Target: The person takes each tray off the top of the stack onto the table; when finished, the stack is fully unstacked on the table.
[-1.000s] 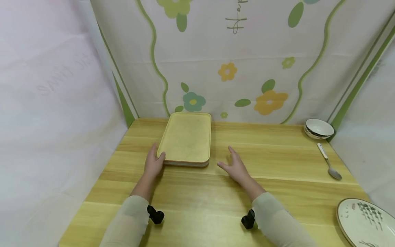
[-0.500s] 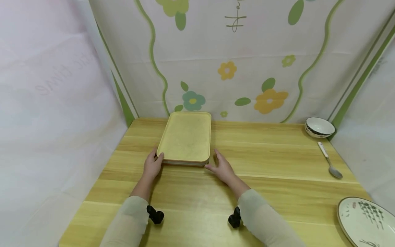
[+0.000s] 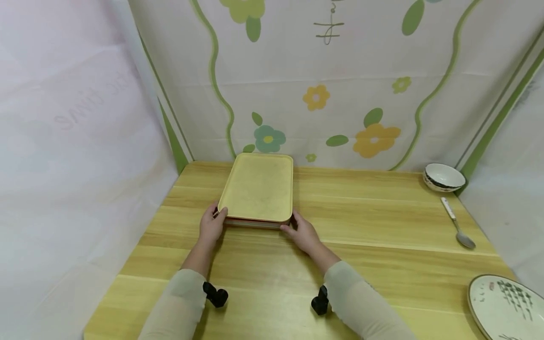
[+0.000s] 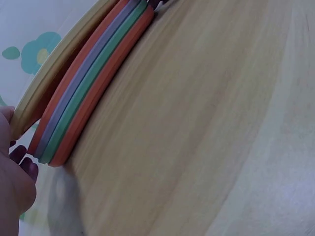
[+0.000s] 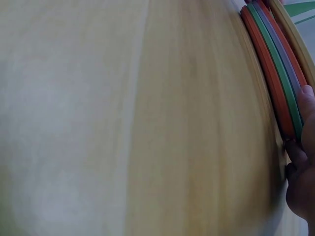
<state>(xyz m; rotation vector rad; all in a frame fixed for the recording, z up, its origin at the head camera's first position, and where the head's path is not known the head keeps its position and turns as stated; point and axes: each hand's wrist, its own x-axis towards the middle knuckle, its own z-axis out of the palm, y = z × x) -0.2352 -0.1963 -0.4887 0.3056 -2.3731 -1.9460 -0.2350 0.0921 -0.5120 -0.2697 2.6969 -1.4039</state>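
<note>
A yellow rectangular tray [image 3: 257, 186] tops a stack of coloured trays [image 4: 93, 83] in orange, purple and green. Its near edge stands slightly raised, with a dark gap above the upper orange tray. My left hand [image 3: 211, 225] pinches the yellow tray's near left corner, thumb at the rim; the fingers are partly hidden. At the near right corner, my right hand [image 3: 303, 233] grips the stack, its thumb on the front side and its fingers round the right side. In the right wrist view, that thumb touches the stack's edge below the yellow tray.
The wooden table [image 3: 263, 278] ends at a flowered cloth backdrop [image 3: 331, 61]. At the far right corner stands a white bowl [image 3: 444, 177], with a spoon [image 3: 456, 224] in front of it. A patterned plate [image 3: 505, 311] lies at the near right.
My right hand has moved left from the bare tabletop onto the stack's near right corner. The yellow tray's front edge has risen a little off the trays beneath. My left hand stays at its corner.
</note>
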